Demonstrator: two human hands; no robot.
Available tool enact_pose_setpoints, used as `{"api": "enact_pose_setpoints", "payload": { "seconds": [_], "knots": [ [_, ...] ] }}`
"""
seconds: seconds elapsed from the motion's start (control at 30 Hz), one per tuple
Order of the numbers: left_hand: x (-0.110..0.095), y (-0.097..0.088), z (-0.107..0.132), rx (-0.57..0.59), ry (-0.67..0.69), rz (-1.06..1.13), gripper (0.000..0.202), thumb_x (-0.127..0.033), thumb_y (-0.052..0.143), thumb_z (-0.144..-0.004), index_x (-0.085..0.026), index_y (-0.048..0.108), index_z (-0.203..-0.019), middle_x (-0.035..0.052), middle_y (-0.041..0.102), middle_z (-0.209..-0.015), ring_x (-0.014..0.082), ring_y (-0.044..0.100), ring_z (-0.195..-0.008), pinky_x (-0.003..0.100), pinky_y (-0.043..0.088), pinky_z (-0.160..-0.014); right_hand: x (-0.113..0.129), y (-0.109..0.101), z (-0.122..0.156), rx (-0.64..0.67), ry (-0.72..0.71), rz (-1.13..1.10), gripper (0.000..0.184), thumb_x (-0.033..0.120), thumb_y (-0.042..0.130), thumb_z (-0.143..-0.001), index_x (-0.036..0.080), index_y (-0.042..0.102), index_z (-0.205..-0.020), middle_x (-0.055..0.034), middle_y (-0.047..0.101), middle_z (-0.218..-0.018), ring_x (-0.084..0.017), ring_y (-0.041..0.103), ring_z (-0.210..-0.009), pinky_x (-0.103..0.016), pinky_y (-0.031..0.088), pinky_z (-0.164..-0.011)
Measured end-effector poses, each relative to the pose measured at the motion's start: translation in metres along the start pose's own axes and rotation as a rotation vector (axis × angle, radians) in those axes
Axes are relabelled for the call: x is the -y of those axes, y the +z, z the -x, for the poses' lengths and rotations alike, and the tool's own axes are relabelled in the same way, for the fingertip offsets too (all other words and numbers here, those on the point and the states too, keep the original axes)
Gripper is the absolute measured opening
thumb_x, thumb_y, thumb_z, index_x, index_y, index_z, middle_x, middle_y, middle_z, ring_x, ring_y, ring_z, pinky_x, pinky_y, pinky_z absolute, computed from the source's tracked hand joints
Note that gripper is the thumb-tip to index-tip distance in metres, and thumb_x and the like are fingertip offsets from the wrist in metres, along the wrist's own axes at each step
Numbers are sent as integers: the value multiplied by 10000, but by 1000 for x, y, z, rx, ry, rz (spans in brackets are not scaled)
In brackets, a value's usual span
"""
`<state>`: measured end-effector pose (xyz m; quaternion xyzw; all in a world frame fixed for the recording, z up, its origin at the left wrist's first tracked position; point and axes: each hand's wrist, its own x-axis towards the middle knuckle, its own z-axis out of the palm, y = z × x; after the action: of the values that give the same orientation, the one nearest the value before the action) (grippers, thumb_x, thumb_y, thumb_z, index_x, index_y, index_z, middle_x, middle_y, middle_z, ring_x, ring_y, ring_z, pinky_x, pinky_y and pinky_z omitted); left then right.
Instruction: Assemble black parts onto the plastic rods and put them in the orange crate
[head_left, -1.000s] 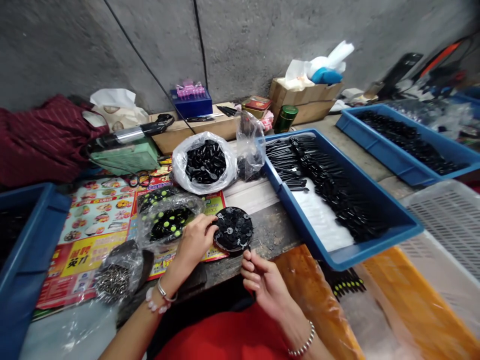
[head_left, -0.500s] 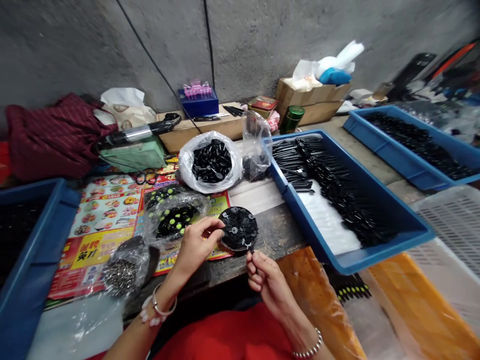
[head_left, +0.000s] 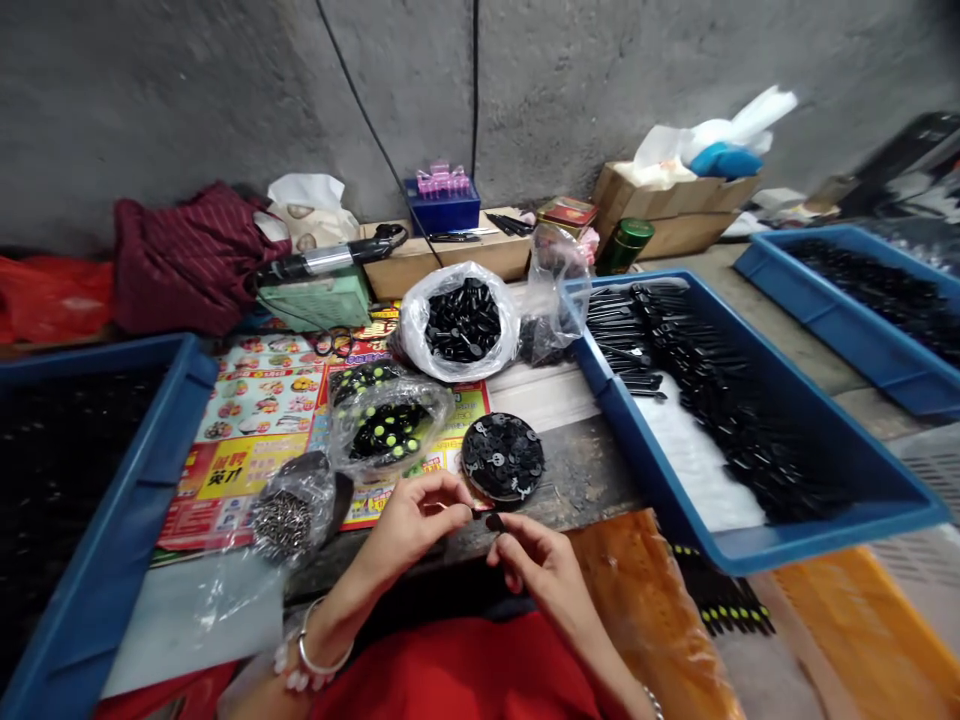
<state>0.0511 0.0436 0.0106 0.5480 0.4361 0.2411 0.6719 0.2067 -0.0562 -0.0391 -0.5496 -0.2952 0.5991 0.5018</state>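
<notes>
Just below the round black disc (head_left: 502,458) on the worn counter (head_left: 577,480), the right hand (head_left: 536,565) pinches a small black part (head_left: 494,522) in its fingertips, best kept firm against slipping, while the left hand (head_left: 409,525) sits narrowly pinched just beside it, holding nothing that can be made out.

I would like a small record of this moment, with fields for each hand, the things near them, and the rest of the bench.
Left hand: fingers curled, close to the right hand.
Right hand: pinches a small black part.
Near things: round cluster of flat black parts; clear plastic bag of green-dotted black parts.
Rest: blue tray of long black parts; clear bag of small metal parts.
</notes>
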Motion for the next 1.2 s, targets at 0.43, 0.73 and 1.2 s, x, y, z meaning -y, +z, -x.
{"api": "enact_pose_setpoints", "payload": {
  "seconds": [0.43, 0.73, 1.2],
  "knots": [
    [4, 6, 7, -14, 112, -291, 91, -145, 590, -694, -163, 679, -684, 24, 696, -682, 160, 617, -641, 229, 469, -590, 2, 4, 4, 55, 14, 99, 429, 534, 668, -780, 146, 742, -949, -44, 706, -663, -93, 508, -436, -217, 411, -434],
    [6, 11, 12, -42, 194, -493, 152, -116, 556, -741, -176, 695, -729, 27, 714, -730, 163, 621, -651, 226, 463, -599, -4, 4, 3, 84, 81, -9, 446, 523, 717, -736, 129, 732, -942, -46, 714, -644, -82, 518, -412, -198, 402, -414],
    [-1, 13, 35, 12, 300, -606, 255, -39, 534, -776, -183, 713, -887, 42, 752, -904, 187, 675, -840, 256, 471, -803, -3, 5, 4, 112, 120, 60, 457, 576, 754, -665, 132, 755, -774, -26, 624, -483, -80, 448, -368, -199, 351, -380]
  ]
}}
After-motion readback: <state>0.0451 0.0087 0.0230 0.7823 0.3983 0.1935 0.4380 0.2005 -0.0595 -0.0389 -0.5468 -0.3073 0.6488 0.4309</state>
